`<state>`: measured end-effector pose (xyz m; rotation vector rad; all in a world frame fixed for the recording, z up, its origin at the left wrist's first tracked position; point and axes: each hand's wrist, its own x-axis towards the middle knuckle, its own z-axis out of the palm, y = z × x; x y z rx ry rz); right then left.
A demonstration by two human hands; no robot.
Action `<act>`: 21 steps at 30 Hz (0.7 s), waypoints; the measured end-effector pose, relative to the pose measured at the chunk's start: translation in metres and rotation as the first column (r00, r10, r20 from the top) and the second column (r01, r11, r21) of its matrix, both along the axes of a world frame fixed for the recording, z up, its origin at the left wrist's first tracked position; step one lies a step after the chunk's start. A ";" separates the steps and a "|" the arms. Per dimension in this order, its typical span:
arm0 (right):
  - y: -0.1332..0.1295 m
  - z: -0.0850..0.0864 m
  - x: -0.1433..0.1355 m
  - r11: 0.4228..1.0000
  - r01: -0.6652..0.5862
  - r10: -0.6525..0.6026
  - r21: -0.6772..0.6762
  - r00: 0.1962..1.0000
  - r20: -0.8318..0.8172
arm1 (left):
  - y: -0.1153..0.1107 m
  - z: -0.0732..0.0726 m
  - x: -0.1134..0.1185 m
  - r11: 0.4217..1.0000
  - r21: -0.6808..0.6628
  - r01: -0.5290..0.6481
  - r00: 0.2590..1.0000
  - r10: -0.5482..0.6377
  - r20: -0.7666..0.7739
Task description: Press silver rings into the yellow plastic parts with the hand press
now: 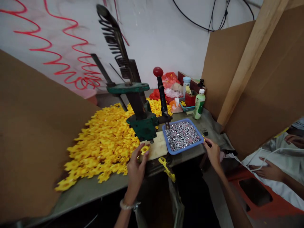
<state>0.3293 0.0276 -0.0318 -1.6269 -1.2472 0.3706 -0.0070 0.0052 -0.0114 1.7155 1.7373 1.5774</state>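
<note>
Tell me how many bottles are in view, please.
2: a green bottle just beyond the blue tray, and a blue-lidded bottle farther back, leftward; others may be hidden.

Pale wall (166,41) behind a grey table (78,198), cardboard panels (28,126) either side, wooden post (247,63) at right

yellow pieces (102,136) | green press (143,126) | red knob (158,72) | blue tray (186,148) | silvery bits (181,135)
</note>
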 end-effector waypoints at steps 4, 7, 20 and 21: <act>-0.004 -0.007 0.006 0.998 0.065 -0.063 0.015 0.992 -0.112 | -0.002 0.006 0.005 0.995 0.069 0.070 0.995 -0.074 0.070; -0.006 -0.011 0.010 0.997 0.077 -0.072 0.025 0.983 -0.170 | -0.003 0.009 0.007 0.990 0.092 0.107 0.986 -0.118 0.122; -0.023 0.041 -0.009 0.980 0.114 -0.060 0.162 0.950 -0.308 | 0.006 0.004 0.009 0.968 0.114 0.226 0.962 -0.240 0.129; -0.025 0.051 -0.017 0.978 0.103 -0.045 0.182 0.954 -0.297 | 0.006 0.004 0.009 0.968 0.115 0.224 0.962 -0.239 0.134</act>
